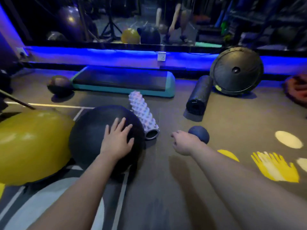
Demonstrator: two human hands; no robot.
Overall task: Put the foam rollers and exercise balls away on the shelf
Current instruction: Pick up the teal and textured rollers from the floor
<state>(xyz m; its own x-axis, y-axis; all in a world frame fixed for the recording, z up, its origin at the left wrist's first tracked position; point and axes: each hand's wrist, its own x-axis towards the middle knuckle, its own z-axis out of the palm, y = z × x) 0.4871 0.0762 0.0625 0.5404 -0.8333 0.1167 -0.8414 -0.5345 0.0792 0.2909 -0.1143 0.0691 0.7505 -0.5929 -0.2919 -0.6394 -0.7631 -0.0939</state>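
Lying flat, fingers spread, the left hand [118, 140] tops the large black rubber exercise ball [93, 130] — probably light, bulky, needing both palms; right hand [184, 143] at the small dark-blue ball [200, 133], grip unclear.

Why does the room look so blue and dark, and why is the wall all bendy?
Head view: the blue light strip along the wall base tints everything near it, and the mirror above is dim; the wide lens bows that strip; soft glare patches sit on the yellow ball; the right hand, gripping the small blue ball, looks slightly smeared.
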